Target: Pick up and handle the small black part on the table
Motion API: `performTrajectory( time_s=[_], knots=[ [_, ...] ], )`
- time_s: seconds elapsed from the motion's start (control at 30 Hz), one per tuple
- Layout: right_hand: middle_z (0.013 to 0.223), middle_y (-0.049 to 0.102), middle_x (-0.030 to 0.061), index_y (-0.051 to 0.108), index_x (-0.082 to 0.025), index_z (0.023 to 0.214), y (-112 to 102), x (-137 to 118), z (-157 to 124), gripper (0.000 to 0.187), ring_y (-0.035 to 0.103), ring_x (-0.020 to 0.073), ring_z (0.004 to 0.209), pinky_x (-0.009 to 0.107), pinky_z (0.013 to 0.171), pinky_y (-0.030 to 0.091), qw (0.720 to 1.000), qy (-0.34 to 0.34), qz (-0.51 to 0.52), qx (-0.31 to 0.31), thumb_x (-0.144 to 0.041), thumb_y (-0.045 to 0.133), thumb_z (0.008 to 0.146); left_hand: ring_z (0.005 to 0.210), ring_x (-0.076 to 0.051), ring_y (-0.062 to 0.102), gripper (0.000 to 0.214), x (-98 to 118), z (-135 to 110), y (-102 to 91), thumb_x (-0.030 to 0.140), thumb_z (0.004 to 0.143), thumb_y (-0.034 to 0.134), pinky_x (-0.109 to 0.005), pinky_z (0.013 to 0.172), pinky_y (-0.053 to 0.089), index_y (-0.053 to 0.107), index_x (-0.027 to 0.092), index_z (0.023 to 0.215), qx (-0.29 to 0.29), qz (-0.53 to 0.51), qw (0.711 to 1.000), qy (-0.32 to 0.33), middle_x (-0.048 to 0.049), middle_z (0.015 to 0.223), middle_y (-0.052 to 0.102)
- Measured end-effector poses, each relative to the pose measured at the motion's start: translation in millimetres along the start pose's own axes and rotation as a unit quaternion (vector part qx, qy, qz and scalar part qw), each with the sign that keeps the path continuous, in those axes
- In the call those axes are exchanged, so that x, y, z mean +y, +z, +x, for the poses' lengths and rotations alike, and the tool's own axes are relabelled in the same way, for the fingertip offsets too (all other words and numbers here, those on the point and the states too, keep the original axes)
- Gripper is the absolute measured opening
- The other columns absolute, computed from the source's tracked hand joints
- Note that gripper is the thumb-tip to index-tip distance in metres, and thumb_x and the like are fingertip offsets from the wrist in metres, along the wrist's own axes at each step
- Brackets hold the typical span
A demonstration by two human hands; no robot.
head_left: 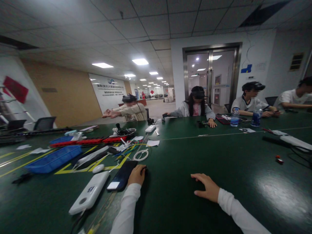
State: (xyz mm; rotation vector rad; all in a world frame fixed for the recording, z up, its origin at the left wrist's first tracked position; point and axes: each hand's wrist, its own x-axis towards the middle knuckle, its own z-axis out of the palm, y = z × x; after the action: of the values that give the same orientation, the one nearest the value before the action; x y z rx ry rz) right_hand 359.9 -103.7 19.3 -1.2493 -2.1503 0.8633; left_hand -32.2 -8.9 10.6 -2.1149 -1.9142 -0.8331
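Observation:
My left hand (137, 175) rests on the dark green table (185, 152) with its fingers curled, touching the right edge of a black phone (122, 175) that lies flat. Whether anything sits under the fingers is hidden. My right hand (206, 188) lies palm down on the bare table, fingers loosely stretched toward the left, holding nothing. Both arms wear white sleeves. A white power bank (89, 192) lies just left of the phone.
A blue tray (54, 159), a red bar (83, 141), coloured wires (126, 150), a white cable coil (140, 155) and a white mouse (98, 168) crowd the left. Several people sit along the far edge. Water bottles (235, 117) stand at the right rear.

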Motion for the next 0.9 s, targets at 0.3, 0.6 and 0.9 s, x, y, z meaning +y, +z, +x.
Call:
performTrajectory(
  time_s=[0.3, 0.6, 0.9],
  knots=[
    [0.123, 0.043, 0.0018, 0.037, -0.028, 0.123, 0, -2, 0, 0.056, 0.044, 0.0226, 0.106, 0.037, 0.092, 0.03, 1.0, -0.011, -0.013, -0.01, -0.044, 0.055, 0.072, 0.084, -0.017, 0.056, 0.031, 4, 0, 0.6, 0.031, 0.077, 0.038, -0.029, 0.077, 0.045, 0.063, 0.019, 0.092, 0.012, 0.036, 0.999, -0.012, -0.0064, 0.091, 0.06],
    [0.122, 0.043, 0.0005, 0.036, -0.029, 0.123, -4, -9, -4, 0.054, 0.043, 0.0219, 0.108, 0.037, 0.094, 0.03, 1.0, -0.005, -0.002, -0.01, -0.043, 0.054, 0.074, 0.084, -0.018, 0.055, 0.03, 18, -1, -2.9, 0.029, 0.077, 0.04, -0.031, 0.08, 0.043, 0.064, 0.02, 0.092, -0.012, 0.032, 0.999, -0.014, -0.0066, 0.09, 0.058],
    [0.123, 0.044, 0.0029, 0.024, -0.028, 0.129, -3, -11, -2, 0.071, 0.045, 0.0226, 0.103, 0.037, 0.091, 0.031, 1.0, -0.006, 0.0, 0.006, -0.043, 0.058, 0.069, 0.089, -0.016, 0.054, 0.034, 142, -26, 19.7, 0.02, 0.073, 0.047, -0.034, 0.083, 0.042, 0.054, 0.024, 0.106, -0.106, -0.231, 0.96, 0.121, -0.0039, 0.093, 0.06]
  ],
)
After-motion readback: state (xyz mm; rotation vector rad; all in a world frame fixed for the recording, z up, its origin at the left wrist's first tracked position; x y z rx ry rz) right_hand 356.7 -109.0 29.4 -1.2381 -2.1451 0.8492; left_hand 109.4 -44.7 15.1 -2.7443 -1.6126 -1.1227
